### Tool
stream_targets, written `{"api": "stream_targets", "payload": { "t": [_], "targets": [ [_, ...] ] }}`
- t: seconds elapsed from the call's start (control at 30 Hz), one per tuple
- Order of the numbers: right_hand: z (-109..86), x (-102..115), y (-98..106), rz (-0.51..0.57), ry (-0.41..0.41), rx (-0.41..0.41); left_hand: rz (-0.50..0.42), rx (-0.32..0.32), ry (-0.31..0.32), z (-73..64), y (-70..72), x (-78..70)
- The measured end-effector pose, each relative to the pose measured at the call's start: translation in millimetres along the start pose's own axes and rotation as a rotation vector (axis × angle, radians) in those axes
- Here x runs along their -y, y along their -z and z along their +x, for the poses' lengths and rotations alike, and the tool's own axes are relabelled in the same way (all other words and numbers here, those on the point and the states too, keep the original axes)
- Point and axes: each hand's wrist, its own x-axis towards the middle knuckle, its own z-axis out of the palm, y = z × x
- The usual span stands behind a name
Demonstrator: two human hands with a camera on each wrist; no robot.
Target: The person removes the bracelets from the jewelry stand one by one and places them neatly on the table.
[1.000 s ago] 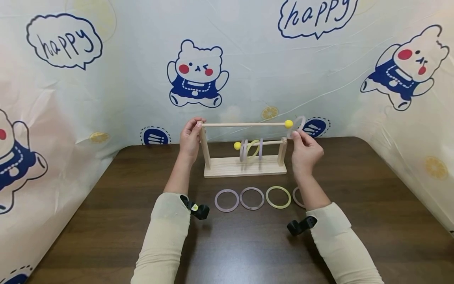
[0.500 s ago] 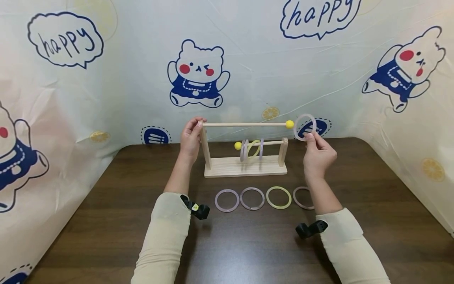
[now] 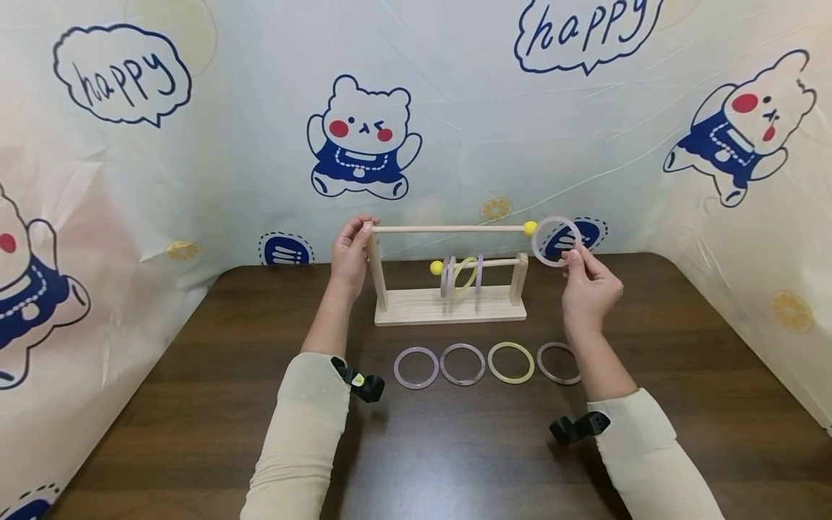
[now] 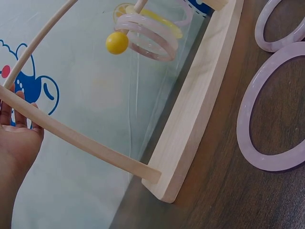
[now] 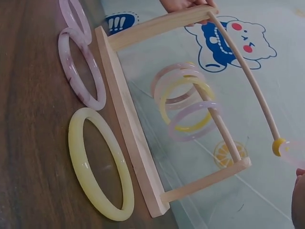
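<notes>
My left hand [image 3: 349,256] grips the top of the taller left post of a wooden bangle rack [image 3: 448,309], thumb in front and fingers behind. A bare upper rod [image 3: 448,229] runs right from that post to a yellow ball [image 3: 530,228]. Just right of the ball, my right hand [image 3: 590,290] pinches a pale pink bangle [image 3: 557,219] at its lower right edge, its opening turned toward the head view. On the shorter lower rod [image 5: 228,136] hang several bangles, among them a yellow bangle [image 5: 165,107] and a lilac bangle [image 5: 177,132].
Before the rack, a row of bangles lies flat on the brown table [image 3: 448,448]: a lilac bangle [image 3: 398,369], a marbled bangle [image 5: 66,71], a yellow bangle [image 5: 76,152] and a pinkish bangle [image 3: 542,367] close to my right forearm. A printed curtain [image 3: 260,144] hangs behind.
My right hand has moved right, carrying the pale pink bangle away from its overlap with the yellow ball, and the bangle has turned to face the head view. The left hand stays put.
</notes>
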Motion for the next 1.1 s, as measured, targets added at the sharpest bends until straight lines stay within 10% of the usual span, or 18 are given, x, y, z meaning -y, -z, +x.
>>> {"api": "stream_targets", "payload": {
  "t": [0.4, 1.1],
  "targets": [
    [4.9, 2.4, 13.8, 0.255, -0.353, 0.016, -0.005, -0.001, -0.006, -1.4, -1.7, -0.3],
    [6.8, 2.3, 29.2, 0.203, -0.457, 0.087, 0.028, -0.013, 0.001, -7.5, -4.0, -1.3]
  ]
}}
